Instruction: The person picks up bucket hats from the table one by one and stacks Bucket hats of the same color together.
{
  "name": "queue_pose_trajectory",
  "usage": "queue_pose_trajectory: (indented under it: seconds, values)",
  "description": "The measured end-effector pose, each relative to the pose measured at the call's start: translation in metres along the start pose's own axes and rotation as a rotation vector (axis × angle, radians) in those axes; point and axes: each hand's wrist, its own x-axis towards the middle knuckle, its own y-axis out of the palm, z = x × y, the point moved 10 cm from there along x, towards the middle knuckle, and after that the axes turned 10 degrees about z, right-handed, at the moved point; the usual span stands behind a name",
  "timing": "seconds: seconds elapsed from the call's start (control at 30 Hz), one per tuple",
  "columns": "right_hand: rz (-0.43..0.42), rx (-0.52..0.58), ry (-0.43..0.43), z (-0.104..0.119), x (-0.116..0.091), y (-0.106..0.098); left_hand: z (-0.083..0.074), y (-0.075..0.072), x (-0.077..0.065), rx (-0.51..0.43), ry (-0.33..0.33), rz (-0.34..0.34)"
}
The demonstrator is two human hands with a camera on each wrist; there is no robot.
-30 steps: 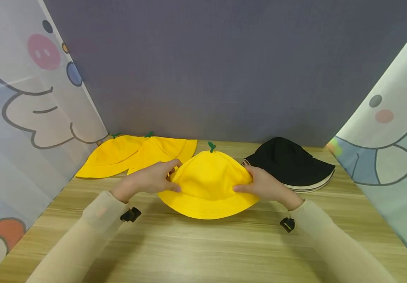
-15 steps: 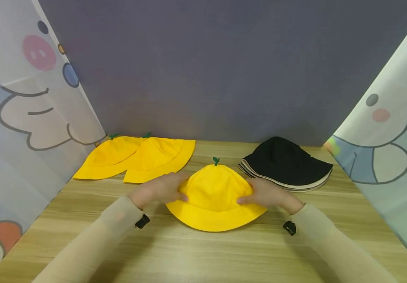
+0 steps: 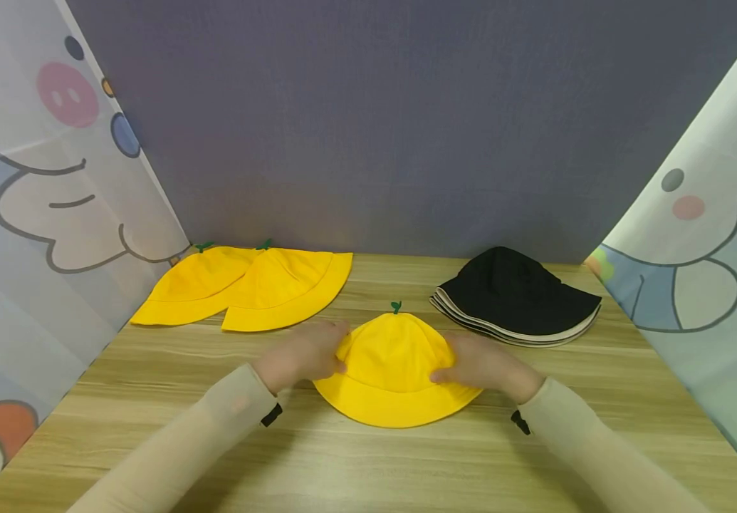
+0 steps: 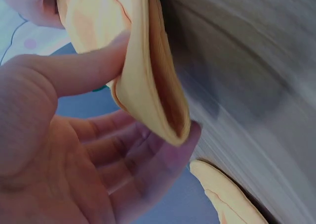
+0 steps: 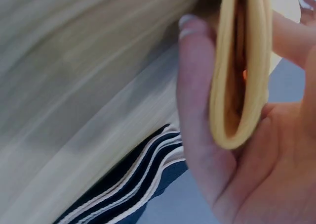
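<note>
A yellow bucket hat (image 3: 400,363) with a green sprout on its crown is held between both hands, low over the middle of the table. My left hand (image 3: 307,354) grips its left side, thumb in front and fingers behind. On the opposite side my right hand (image 3: 486,362) holds it the same way. The left wrist view shows the folded brim (image 4: 153,95) between thumb and fingers. In the right wrist view the brim's open edge (image 5: 239,85) lies between thumb and fingers. Whether the brim touches the table cannot be told.
Two more yellow hats, a left one (image 3: 198,281) and one overlapping it (image 3: 285,285), lie at the back left. A stack of black hats (image 3: 515,296) with pale rims sits at the back right. A grey panel (image 3: 368,128) closes the wooden table's (image 3: 368,470) far side.
Both hands have brought the yellow hat down and nearer to me, slightly to the right. More of the two yellow hats and the black stack is now uncovered.
</note>
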Motion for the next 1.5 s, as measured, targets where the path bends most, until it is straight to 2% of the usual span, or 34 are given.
queue_pose_trajectory:
  seconds: [0.1,0.27,0.4,0.77,0.9,1.03,1.23,1.5]
  values:
    - [-0.022,-0.102,0.050,0.003,-0.002,-0.001,-0.003,0.000,-0.001,0.040,-0.008,-0.019]
    - [-0.029,-0.202,0.099,0.002,-0.004,0.000,-0.003,0.003,0.000,0.073,-0.013,-0.037]
    - [-0.030,-0.286,0.137,0.004,-0.005,0.000,-0.002,0.005,0.002,0.070,-0.016,-0.037]
    - [-0.108,-0.432,0.162,0.030,-0.013,-0.002,-0.002,0.006,0.002,0.076,-0.037,-0.008]
    - [-0.092,-0.437,0.115,0.041,-0.014,0.005,-0.001,0.007,0.005,0.078,-0.043,0.002]
    - [-0.026,-0.362,0.074,0.044,-0.012,0.013,0.002,0.009,0.008,0.071,-0.057,0.017]
    - [0.039,-0.369,0.071,0.040,-0.007,0.017,0.005,0.010,0.010,0.053,-0.065,0.030]
    - [0.062,-0.414,0.093,0.039,-0.002,0.019,0.004,0.009,0.010,0.044,-0.052,0.035]
